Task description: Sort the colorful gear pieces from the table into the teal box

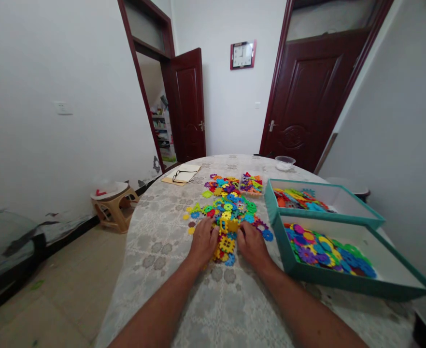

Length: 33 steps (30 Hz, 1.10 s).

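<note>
Yellow-blue piece cluster point(226, 244) between both hands.

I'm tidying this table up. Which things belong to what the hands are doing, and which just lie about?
In use: left hand, right hand, joined yellow pieces between them, loose plastic pieces, near teal box, far teal box.
Lying about: glasses on notebook, clear bowl, stool, wall clock.

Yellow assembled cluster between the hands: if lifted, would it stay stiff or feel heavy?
Probably stiff: the yellow cluster looks like thin plastic pieces slotted together, though joints may pop apart. Likely light: openwork. Unlikely to roll; it sits low on the table between left hand and right hand.
</note>
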Motion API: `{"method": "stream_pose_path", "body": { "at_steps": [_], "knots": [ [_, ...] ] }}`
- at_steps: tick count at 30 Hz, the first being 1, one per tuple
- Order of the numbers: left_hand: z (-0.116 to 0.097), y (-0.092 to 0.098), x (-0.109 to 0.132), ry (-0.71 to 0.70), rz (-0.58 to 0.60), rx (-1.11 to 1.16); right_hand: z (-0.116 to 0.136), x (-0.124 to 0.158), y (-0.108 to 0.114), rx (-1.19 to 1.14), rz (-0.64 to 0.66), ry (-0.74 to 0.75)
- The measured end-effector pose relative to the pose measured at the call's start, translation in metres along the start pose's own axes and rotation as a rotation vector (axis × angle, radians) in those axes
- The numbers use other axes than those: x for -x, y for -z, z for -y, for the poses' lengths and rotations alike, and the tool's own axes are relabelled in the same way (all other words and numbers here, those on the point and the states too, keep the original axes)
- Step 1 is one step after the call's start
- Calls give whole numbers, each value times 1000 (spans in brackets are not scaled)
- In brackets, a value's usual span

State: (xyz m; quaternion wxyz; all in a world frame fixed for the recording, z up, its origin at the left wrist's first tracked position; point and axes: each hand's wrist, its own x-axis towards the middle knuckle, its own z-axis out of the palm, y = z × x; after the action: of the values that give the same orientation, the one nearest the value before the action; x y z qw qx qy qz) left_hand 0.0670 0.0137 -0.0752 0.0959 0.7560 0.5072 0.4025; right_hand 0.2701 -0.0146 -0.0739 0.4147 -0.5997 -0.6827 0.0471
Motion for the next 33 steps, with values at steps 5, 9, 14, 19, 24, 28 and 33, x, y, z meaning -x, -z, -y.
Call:
{"method": "stream_pose_path", "body": {
  "at_steps": [5,9,14,19,24,28,33],
  "knots": [
    [1,0,7,-65,-38,5,2,-3,7,-73,57,-79],
    [-3,-2,9,-72,-47,-7,5,-4,13,-131,62,-107],
    [0,-3,10,-74,-44,46,8,-4,17,-167,62,-104],
    [3,-2,11,-53,-31,121,13,-3,20,-195,36,-144],
    [-4,5,6,-14,-39,166,16,-8,26,-198,-15,-241],
    [-6,13,0,11,-24,180,18,-10,29,-167,-8,-271],
    [-3,20,-4,2,-33,180,21,-8,31,-187,-27,-248]
  ]
}}
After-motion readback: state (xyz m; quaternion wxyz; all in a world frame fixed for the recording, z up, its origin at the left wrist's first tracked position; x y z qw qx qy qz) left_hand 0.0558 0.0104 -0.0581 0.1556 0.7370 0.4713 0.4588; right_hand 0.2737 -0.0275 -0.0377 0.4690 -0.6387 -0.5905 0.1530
